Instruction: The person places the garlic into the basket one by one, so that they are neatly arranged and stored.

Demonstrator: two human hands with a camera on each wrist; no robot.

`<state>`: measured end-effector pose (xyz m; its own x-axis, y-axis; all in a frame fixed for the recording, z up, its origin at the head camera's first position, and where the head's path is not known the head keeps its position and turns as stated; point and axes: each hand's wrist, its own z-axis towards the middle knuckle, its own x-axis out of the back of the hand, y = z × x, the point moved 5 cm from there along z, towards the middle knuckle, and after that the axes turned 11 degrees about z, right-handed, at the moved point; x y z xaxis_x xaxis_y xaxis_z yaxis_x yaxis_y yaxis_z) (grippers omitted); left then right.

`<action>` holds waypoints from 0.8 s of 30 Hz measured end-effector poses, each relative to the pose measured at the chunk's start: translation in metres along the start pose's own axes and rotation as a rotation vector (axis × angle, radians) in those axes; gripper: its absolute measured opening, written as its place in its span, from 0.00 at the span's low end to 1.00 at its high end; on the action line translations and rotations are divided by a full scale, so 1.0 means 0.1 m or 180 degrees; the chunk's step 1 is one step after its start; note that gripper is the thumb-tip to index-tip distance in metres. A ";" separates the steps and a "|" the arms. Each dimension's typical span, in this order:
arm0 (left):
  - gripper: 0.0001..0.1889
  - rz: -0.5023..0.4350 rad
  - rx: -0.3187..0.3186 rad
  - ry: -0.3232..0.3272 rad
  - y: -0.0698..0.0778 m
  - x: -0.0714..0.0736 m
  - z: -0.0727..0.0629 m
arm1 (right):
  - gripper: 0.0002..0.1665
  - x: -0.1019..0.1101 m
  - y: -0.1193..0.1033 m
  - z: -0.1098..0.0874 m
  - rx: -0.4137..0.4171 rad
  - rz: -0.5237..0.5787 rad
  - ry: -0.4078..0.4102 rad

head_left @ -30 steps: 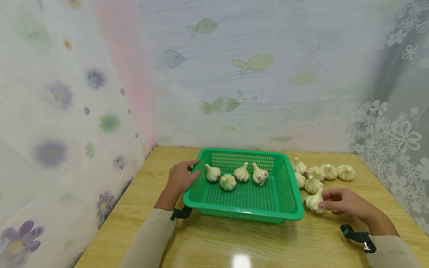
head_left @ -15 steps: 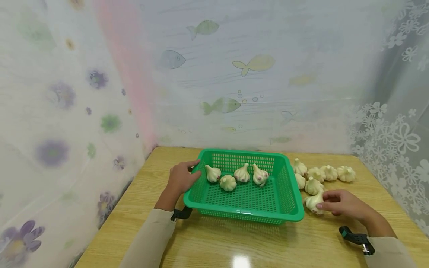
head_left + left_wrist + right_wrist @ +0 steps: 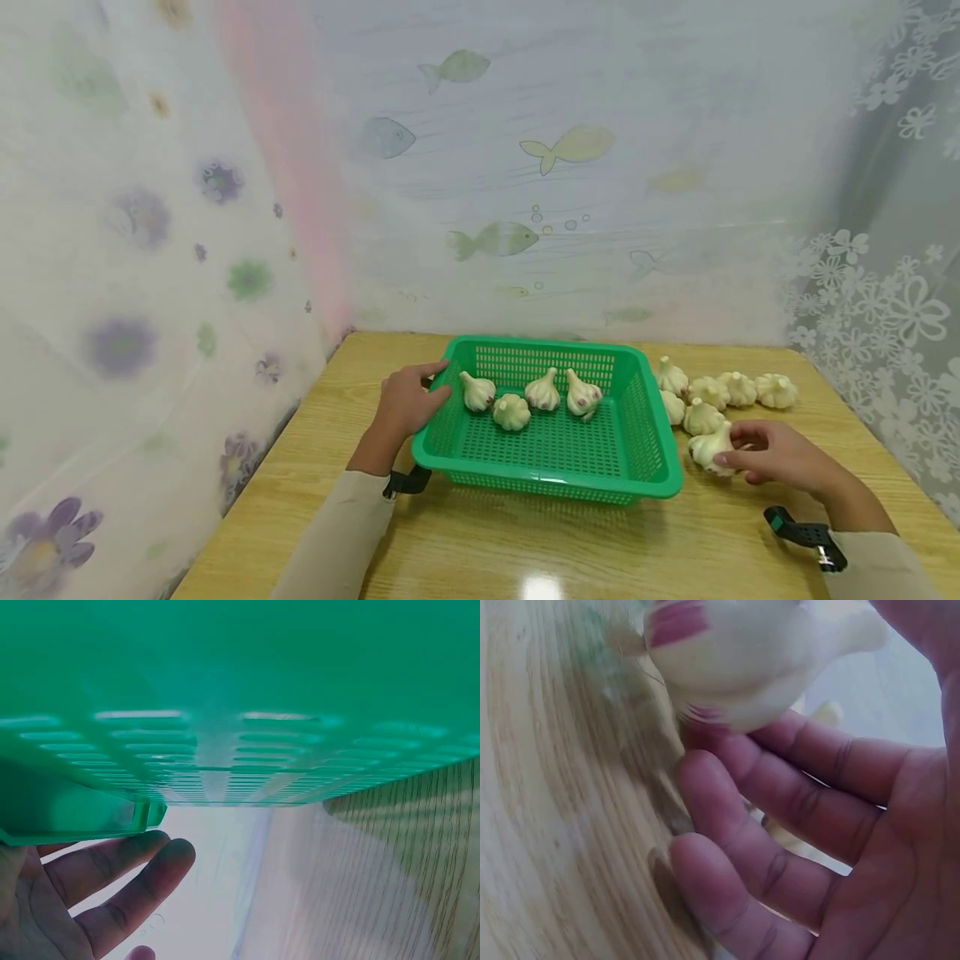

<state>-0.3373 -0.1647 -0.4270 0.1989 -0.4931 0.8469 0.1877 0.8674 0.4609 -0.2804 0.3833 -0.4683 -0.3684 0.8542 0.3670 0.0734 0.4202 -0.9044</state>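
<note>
A green plastic basket (image 3: 540, 481) stands on the table with several garlic bulbs inside, one of them a garlic bulb (image 3: 511, 412) near its left end. My left hand (image 3: 408, 402) holds the basket's left rim, thumb over the top. From the left wrist, the fingers (image 3: 142, 889) show outside the wall, under the rim. To the right of the basket, my right hand (image 3: 780, 458) pinches a garlic bulb (image 3: 711, 452) between thumb and fingers. Purple patches mark this bulb, seen close over the wood in the right wrist view.
Several more garlic bulbs (image 3: 738, 388) lie grouped on the wooden table (image 3: 465, 542), right of the basket and beyond my right hand. Patterned sheeting (image 3: 570, 275) hangs behind the table and along both sides.
My right hand has shifted slightly to the right with the garlic bulb in its fingers. The left hand and the basket have kept their places.
</note>
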 end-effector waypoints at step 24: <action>0.26 -0.0005 0.0029 -0.0027 -0.01 -0.02 0.01 | 0.22 0.06 -0.80 0.03 0.1035 -0.1042 0.0582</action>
<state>-0.3387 -0.1646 -0.4286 0.1905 -0.4939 0.8484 0.1793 0.8672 0.4646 -0.2914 0.3538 -0.3947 -0.1530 0.7454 0.6489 -0.3226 0.5830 -0.7457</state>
